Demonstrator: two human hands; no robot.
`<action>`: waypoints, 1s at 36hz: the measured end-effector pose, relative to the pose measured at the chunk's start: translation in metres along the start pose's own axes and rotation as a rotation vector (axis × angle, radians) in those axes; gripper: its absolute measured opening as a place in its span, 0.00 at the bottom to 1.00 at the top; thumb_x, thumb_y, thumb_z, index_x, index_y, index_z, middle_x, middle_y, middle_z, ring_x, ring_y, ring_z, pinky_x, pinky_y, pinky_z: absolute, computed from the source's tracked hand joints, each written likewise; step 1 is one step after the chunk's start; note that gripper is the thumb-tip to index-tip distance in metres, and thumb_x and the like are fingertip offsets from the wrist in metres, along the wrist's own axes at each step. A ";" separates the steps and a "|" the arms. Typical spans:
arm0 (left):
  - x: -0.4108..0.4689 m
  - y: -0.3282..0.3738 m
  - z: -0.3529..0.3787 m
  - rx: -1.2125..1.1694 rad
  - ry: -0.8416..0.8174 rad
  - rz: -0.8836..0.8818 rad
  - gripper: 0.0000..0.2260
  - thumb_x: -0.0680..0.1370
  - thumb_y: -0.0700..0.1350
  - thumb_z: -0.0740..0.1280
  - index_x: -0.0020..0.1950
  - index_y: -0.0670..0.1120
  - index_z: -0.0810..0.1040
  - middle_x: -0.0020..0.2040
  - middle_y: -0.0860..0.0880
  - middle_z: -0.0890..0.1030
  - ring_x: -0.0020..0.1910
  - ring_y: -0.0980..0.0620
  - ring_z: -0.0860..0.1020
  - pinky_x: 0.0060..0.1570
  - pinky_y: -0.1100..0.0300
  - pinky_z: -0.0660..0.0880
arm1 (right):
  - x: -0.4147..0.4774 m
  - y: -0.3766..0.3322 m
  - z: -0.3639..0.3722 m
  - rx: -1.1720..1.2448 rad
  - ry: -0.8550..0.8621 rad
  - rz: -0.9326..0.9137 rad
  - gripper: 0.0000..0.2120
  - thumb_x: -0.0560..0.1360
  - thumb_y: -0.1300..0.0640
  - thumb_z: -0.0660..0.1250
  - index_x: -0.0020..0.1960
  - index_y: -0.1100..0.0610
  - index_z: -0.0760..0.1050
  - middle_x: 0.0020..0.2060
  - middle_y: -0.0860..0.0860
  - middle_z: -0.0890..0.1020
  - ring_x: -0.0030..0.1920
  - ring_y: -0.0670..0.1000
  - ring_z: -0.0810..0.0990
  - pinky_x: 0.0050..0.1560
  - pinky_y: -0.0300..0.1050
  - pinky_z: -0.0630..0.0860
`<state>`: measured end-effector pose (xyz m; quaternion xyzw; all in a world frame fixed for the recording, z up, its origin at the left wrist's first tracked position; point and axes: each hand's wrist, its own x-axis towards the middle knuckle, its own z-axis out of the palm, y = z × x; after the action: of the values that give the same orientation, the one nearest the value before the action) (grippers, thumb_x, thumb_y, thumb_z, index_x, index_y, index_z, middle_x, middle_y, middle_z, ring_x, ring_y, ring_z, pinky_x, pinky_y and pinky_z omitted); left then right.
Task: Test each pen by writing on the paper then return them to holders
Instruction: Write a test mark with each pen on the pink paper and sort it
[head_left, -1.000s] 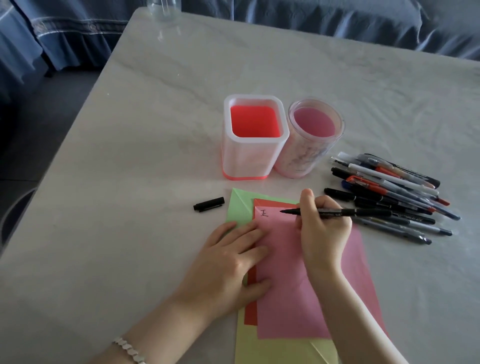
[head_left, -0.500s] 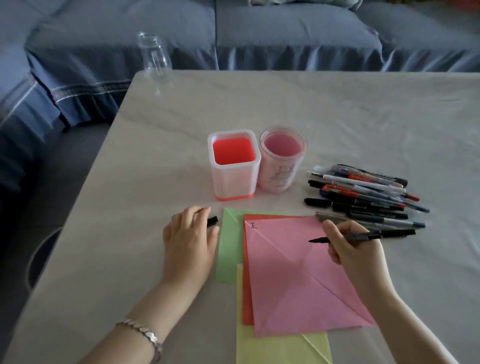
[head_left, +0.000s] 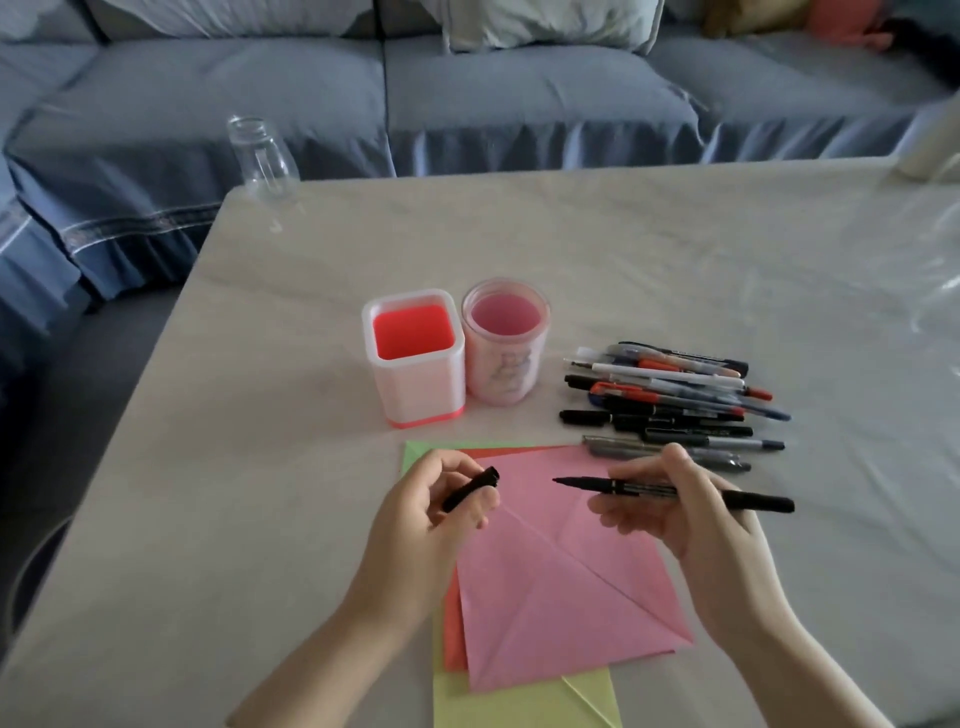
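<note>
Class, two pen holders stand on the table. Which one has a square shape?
The white holder with the red inside, on the left; the pink holder beside it on the right is round.

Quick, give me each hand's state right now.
Left hand: holding the black pen cap.
Right hand: holding the uncapped black pen, tip pointing at the cap.

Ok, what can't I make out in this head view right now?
Head view only:
- Pink paper, top-left corner: covered by the left hand holding the cap.
- Print on the piled pens: too small, blurred.
- Yellow paper, lower part: cut by the bottom edge.
- White object, far right: cut by the frame edge.
</note>
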<state>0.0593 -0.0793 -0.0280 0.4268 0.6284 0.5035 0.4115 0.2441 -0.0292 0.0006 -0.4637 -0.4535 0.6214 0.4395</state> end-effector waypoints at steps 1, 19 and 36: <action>-0.002 0.002 0.001 -0.012 -0.025 0.006 0.04 0.72 0.44 0.71 0.42 0.51 0.76 0.32 0.51 0.79 0.34 0.56 0.77 0.37 0.67 0.71 | -0.002 -0.003 0.002 0.014 0.005 -0.009 0.20 0.71 0.50 0.57 0.33 0.61 0.81 0.31 0.64 0.82 0.31 0.57 0.80 0.32 0.41 0.76; -0.021 0.032 0.004 0.049 -0.123 0.097 0.06 0.70 0.52 0.73 0.44 0.58 0.77 0.39 0.57 0.81 0.37 0.57 0.77 0.38 0.70 0.71 | -0.018 -0.025 0.014 -0.009 0.028 -0.054 0.24 0.79 0.59 0.53 0.30 0.62 0.79 0.27 0.63 0.81 0.28 0.58 0.79 0.34 0.44 0.77; -0.039 0.063 0.003 -0.089 -0.485 -0.133 0.09 0.72 0.47 0.66 0.32 0.54 0.72 0.24 0.56 0.68 0.24 0.57 0.62 0.24 0.68 0.61 | -0.037 -0.018 0.032 -0.144 -0.154 -0.200 0.14 0.67 0.50 0.57 0.24 0.52 0.69 0.16 0.53 0.69 0.19 0.46 0.64 0.23 0.33 0.63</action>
<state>0.0817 -0.1070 0.0365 0.4745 0.5153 0.3854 0.6006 0.2216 -0.0662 0.0296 -0.3974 -0.5734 0.5740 0.4287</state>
